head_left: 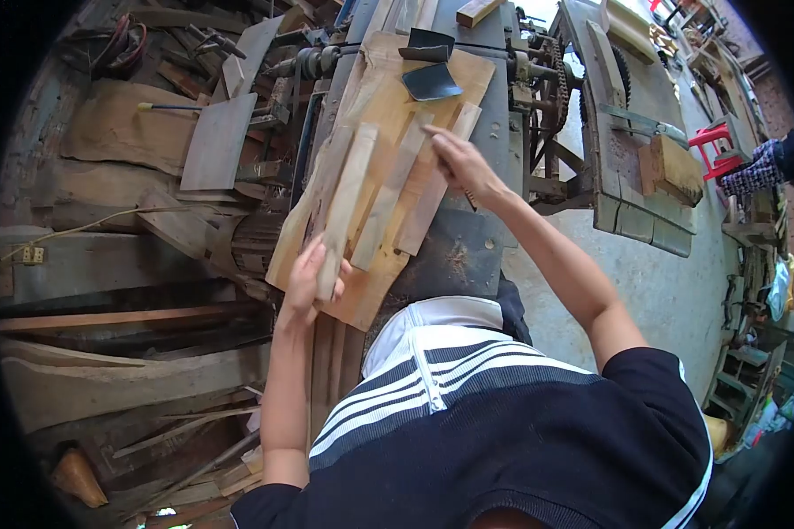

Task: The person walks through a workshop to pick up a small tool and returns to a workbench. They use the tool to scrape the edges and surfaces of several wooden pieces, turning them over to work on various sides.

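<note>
My left hand [306, 280] is wrapped round the lower end of a pale wooden strip [352, 203], which slants up and away from me. My right hand [464, 167] is closed, its index finger at the top end of a middle wooden strip [393, 189]. A thin dark end pokes out below this hand, too small to name. To the right lies another strip [437, 185], and a greyish one [319, 181] lies left of the held piece. Under them is a wide wooden board [375, 291]. Two dark curved pieces [432, 81] rest on its far part.
The board lies on a grey metal machine table [445, 256]. A chain and gears [556, 79] stand to the right, before a second machine table [644, 207] with a wood block [675, 167]. Timber slabs [132, 123] crowd the left. A red stool [713, 145] stands far right.
</note>
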{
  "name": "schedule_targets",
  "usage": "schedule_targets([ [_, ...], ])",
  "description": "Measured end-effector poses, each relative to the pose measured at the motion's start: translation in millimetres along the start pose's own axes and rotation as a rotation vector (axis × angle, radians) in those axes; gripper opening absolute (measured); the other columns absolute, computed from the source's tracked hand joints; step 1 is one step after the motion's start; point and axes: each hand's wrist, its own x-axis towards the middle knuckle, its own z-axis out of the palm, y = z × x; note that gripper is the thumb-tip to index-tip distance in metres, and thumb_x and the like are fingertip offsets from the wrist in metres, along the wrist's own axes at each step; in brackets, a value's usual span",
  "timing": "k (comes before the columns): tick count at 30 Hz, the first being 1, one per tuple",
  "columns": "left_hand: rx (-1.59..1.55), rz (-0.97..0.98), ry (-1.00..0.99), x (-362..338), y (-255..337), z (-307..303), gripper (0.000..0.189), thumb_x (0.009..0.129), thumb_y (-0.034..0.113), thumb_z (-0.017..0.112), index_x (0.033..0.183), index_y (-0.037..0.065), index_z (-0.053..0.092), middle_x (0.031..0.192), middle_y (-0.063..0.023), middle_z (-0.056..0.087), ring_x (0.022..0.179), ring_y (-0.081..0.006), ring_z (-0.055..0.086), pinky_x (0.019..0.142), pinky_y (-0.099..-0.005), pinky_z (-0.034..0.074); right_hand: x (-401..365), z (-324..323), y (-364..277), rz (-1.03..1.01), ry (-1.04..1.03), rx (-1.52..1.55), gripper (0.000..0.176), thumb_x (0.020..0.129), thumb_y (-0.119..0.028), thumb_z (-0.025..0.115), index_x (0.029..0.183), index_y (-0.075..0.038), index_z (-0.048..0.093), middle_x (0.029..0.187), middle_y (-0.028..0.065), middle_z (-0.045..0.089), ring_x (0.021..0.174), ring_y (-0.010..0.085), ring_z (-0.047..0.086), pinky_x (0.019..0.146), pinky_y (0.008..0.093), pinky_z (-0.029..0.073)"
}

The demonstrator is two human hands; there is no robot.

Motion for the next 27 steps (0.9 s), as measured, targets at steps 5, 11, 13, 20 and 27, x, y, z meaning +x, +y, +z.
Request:
schedule_targets([
  [5, 0.899, 0.402, 0.346, 39, -15, -26, 0.041, 0.102, 0.020, 0.050, 0.142, 0.007, 0.048, 0.102, -0.0134, 0.062, 0.084, -0.0226, 0.066, 0.072, -0.0365, 0.053, -14, -23, 30, -0.007, 0.303, 0.043, 0.045, 0.105, -0.039, 0.048, 0.142, -0.013, 0.051, 0.069, -0.0056, 0.040, 0.048, 0.0043, 0.033, 0.041, 0.0233, 0.028],
  [11, 1.652, 0.667, 0.451, 28, -22, 33, 0.045, 0.087, 0.029, 0.070, 0.126, 0.008, 0.060, 0.106, -0.0094, 0.056, 0.103, -0.0264, 0.054, 0.087, -0.0401, 0.043, -37, -33, 69, -0.021, 0.399, -0.079, 0.049, 0.103, -0.040, 0.052, 0.135, -0.003, 0.056, 0.077, -0.0005, 0.055, 0.064, 0.0077, 0.050, 0.056, 0.0268, 0.043],
  [13, 1.673, 0.653, 0.469, 35, -39, 39, 0.048, 0.085, 0.032, 0.073, 0.124, 0.007, 0.060, 0.105, -0.0097, 0.056, 0.103, -0.0264, 0.055, 0.086, -0.0394, 0.043, -43, -32, 66, 0.146, 0.385, -0.076, 0.051, 0.103, -0.041, 0.051, 0.137, -0.003, 0.054, 0.087, 0.0066, 0.065, 0.076, 0.0167, 0.061, 0.072, 0.0311, 0.050],
  [20, 1.279, 0.512, 0.428, 25, -10, 41, 0.042, 0.085, 0.024, 0.073, 0.119, 0.002, 0.061, 0.092, -0.0122, 0.064, 0.084, -0.0290, 0.062, 0.076, -0.0418, 0.051, -29, -26, 68, -0.133, 0.489, -0.416, 0.046, 0.104, -0.039, 0.045, 0.142, -0.013, 0.052, 0.118, 0.0194, 0.069, 0.103, 0.0362, 0.069, 0.085, 0.0433, 0.053],
  [27, 0.390, 0.177, 0.190, -22, 46, 57, 0.036, 0.099, 0.013, 0.057, 0.131, -0.004, 0.058, 0.073, -0.0037, 0.063, 0.046, -0.0037, 0.049, 0.039, -0.0226, 0.038, -77, 77, -12, -0.360, -0.013, -0.890, 0.064, 0.096, -0.015, 0.054, 0.153, -0.035, 0.036, 0.089, 0.0148, 0.067, 0.082, 0.0315, 0.070, 0.077, 0.0429, 0.057],
])
